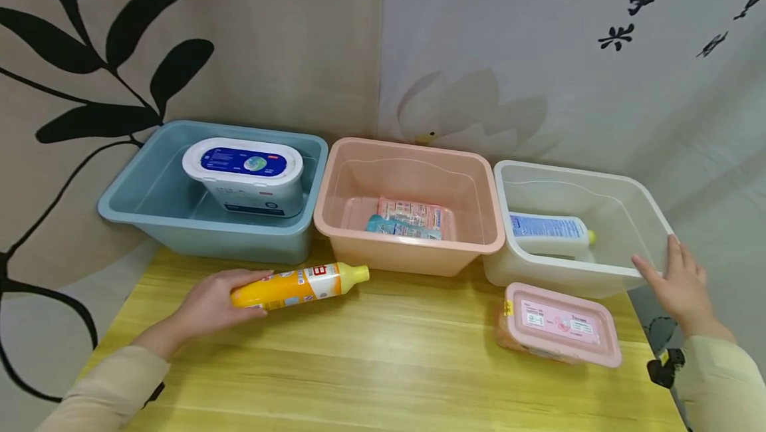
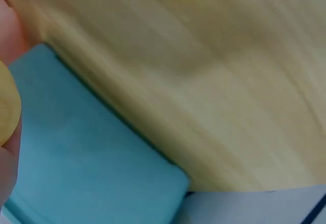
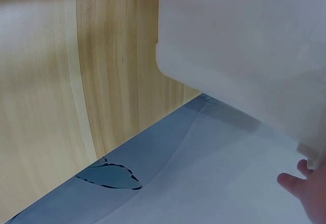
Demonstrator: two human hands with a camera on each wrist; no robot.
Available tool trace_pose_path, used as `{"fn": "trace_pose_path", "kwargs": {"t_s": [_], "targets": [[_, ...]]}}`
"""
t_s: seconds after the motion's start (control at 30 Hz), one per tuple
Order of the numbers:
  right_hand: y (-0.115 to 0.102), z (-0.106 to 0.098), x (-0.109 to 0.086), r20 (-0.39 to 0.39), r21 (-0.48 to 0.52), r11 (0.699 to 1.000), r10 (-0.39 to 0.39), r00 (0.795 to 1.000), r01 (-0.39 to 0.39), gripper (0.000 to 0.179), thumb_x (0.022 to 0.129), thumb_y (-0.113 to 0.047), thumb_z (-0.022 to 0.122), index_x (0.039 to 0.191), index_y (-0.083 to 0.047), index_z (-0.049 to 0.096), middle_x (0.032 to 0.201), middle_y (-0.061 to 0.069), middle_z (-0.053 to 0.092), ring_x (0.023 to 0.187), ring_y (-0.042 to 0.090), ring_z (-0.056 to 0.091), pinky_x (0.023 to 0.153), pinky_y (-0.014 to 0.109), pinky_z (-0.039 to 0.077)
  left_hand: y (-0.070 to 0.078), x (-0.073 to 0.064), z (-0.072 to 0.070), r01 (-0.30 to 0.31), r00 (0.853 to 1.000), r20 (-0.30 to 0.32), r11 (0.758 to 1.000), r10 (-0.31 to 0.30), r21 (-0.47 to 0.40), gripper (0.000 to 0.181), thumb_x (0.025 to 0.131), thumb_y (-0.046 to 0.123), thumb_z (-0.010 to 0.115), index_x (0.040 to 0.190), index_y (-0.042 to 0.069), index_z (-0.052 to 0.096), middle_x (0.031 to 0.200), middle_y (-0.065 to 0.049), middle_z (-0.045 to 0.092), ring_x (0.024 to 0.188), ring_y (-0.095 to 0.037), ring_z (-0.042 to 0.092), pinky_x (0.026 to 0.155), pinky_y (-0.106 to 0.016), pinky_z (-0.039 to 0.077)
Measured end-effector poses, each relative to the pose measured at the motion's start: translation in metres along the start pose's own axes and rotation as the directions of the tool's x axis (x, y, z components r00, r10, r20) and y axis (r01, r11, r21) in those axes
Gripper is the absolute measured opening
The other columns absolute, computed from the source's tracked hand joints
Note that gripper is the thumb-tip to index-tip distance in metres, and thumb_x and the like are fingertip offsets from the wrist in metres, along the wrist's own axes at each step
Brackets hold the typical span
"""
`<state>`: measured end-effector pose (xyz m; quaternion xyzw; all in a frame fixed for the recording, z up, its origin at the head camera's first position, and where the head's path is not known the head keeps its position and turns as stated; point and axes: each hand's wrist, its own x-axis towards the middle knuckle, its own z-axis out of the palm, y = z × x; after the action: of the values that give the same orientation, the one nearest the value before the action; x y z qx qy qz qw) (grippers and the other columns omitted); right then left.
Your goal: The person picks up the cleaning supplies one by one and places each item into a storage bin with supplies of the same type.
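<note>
In the head view my left hand point(image 1: 212, 306) grips the base end of a yellow squeeze bottle point(image 1: 299, 286) above the table's left half. Its pale yellow cap points right, towards the pink bin point(image 1: 413, 258). Only a rounded yellow end of the bottle point(image 2: 6, 104) shows at the left wrist view's edge. My right hand point(image 1: 685, 286) rests at the front right corner of the white bin point(image 1: 556, 272), its fingers extended and spread at the rim. Part of that right hand point(image 3: 310, 191) appears beside the bin in the right wrist view.
A blue bin point(image 1: 227, 239) holds a white lidded tub point(image 1: 251, 183). Small packets point(image 1: 409, 216) lie in the pink bin, and a white bottle point(image 1: 547, 232) lies in the white one. A pink-lidded box point(image 1: 559, 325) sits on the wooden table point(image 1: 383, 365). Curtains hang behind.
</note>
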<state>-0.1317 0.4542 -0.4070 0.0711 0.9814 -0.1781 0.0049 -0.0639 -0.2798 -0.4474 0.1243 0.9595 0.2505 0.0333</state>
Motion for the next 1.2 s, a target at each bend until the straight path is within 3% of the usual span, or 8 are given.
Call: {"fn": "trace_pose_path", "kwargs": {"t_s": [0.17,0.4,0.67,0.9,1.2], "targets": [[-0.003,-0.001,0.002,-0.009,-0.005,1.000,-0.007,1.000,0.007,0.083,0.097,-0.047,0.036,0.147,-0.002,-0.013,0.149,0.035,-0.012,0.128,0.065,-0.003,0.090,0.079,0.013,0.011,0.004,-0.003,-0.030,0.999,0.015,0.999,0.030,-0.034,0.064,0.067,0.045,0.081,0.122,0.017,0.063,0.116,-0.004,0.067,0.093,-0.016,0.061,0.079,-0.038,0.052],[-0.006,-0.001,0.008,-0.013,-0.009,0.999,-0.035,0.999,0.035,0.082,0.097,-0.046,0.036,0.147,-0.002,-0.012,0.149,0.036,-0.009,0.126,0.067,0.000,0.090,0.079,0.013,0.030,0.008,-0.008,0.025,0.998,0.068,0.986,-0.014,-0.164,0.063,0.067,0.040,0.082,0.122,0.015,0.063,0.117,-0.006,0.067,0.085,-0.013,0.057,0.071,-0.023,0.050],[-0.003,0.003,0.010,-0.010,-0.007,1.000,-0.017,1.000,0.017,0.083,0.097,-0.049,0.035,0.148,-0.004,-0.013,0.149,0.035,-0.010,0.128,0.065,-0.002,0.090,0.079,0.014,0.054,0.023,-0.016,-0.025,0.996,0.077,0.977,0.042,-0.213,0.063,0.069,0.037,0.081,0.124,0.012,0.062,0.118,-0.007,0.066,0.087,-0.014,0.058,0.073,-0.023,0.052],[0.000,0.004,0.009,-0.018,-0.008,1.000,-0.009,1.000,0.009,0.083,0.097,-0.049,0.035,0.148,-0.004,-0.013,0.149,0.035,-0.010,0.128,0.065,-0.001,0.090,0.079,0.015,0.066,0.037,-0.019,-0.054,0.993,0.092,0.967,0.079,-0.249,0.063,0.070,0.037,0.081,0.125,0.012,0.061,0.120,-0.004,0.066,0.092,-0.015,0.060,0.078,-0.027,0.054],[0.001,0.002,0.004,-0.027,-0.001,1.000,0.006,1.000,-0.006,0.083,0.096,-0.048,0.035,0.148,-0.004,-0.012,0.149,0.035,-0.009,0.129,0.065,-0.001,0.090,0.079,0.015,0.082,0.051,-0.020,-0.125,0.986,0.068,0.950,0.150,-0.287,0.061,0.071,0.034,0.081,0.124,0.011,0.061,0.118,-0.005,0.067,0.091,-0.014,0.061,0.074,-0.017,0.052]]}}
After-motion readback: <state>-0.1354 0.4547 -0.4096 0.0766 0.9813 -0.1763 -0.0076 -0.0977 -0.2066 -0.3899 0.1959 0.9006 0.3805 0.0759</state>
